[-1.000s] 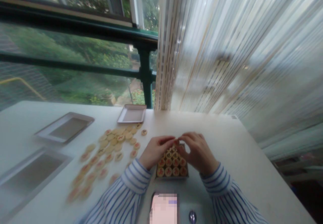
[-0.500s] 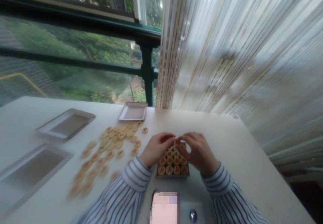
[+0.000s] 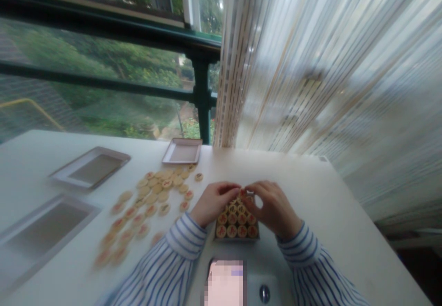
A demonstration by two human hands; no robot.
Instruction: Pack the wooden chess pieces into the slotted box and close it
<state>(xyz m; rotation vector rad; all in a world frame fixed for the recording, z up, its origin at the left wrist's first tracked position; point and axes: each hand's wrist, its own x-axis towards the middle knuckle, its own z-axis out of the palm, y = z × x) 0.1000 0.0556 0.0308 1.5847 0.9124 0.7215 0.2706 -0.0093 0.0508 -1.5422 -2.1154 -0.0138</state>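
Note:
Over a small box (image 3: 236, 239) in front of me, both hands come together at the fingertips. Between them is a round xiangqi piece with a red mark (image 3: 242, 192). My left hand (image 3: 214, 202) is closed in a pinch at its left side. Thumb and forefinger of my right hand (image 3: 272, 207) curl round its right side. In the box, wooden xiangqi pieces (image 3: 232, 231) lie in rows, red characters in the near rows and black ones behind. My hands partly hide the far rows.
Loose xiangqi pieces (image 3: 152, 199) are scattered on the white table (image 3: 328, 232) to the left, some face down. Shallow trays (image 3: 183, 151), (image 3: 100, 150) and a larger tray (image 3: 62, 200) lie beyond. Near me are a phone (image 3: 226, 283) and a small dark oval object (image 3: 264, 293).
Almost nothing differs. My fingers have shifted very slightly around the piece, and its red face shows a little more plainly; the view has tilted a touch.

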